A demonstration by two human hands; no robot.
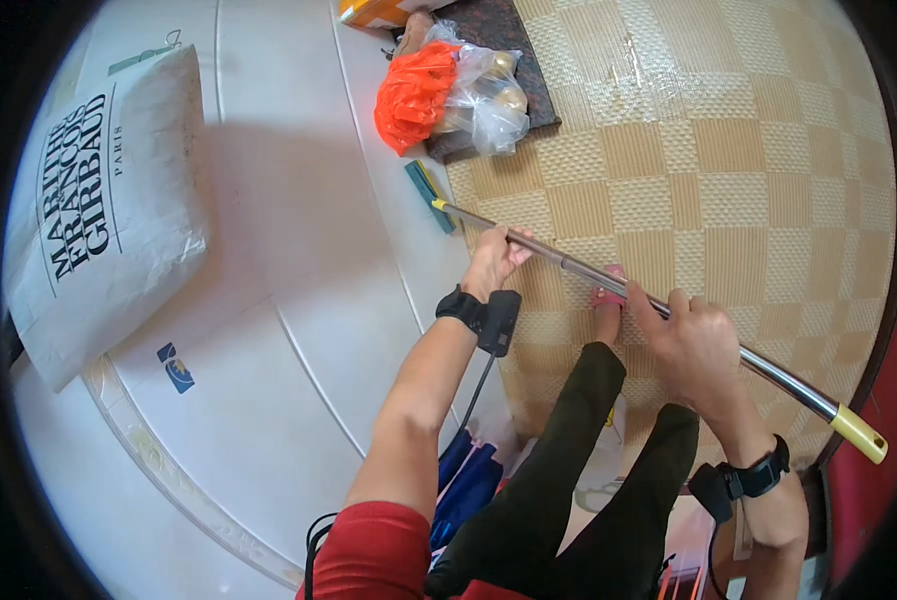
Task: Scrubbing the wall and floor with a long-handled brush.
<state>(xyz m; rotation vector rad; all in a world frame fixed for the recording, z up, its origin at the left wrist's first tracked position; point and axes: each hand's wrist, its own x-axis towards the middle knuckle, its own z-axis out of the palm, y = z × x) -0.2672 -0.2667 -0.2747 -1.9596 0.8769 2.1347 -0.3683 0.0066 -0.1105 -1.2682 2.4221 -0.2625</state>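
My left hand [497, 259] is near the lower part of a metal telescopic pole [598, 277], with the pole lying across its thumb side and fingers partly curled. My right hand [688, 345] is closed around the pole higher up. Beyond it the pole ends in a yellow plastic grip [859, 433]. At the far end, a yellow joint links the pole to a narrow mop or brush head [429, 196], dark green, which rests where the patterned floor meets the white tiled wall. Each wrist wears a strapped black device.
An orange-red plastic bag [418, 94] and a clear bag [493, 97] with round things lie on a dark stone slab [542, 90]. An orange-yellow box [388, 11] is behind. A large white package [118, 202] with printing is at left. My foot in a pink slipper [608, 287] stands below the pole.
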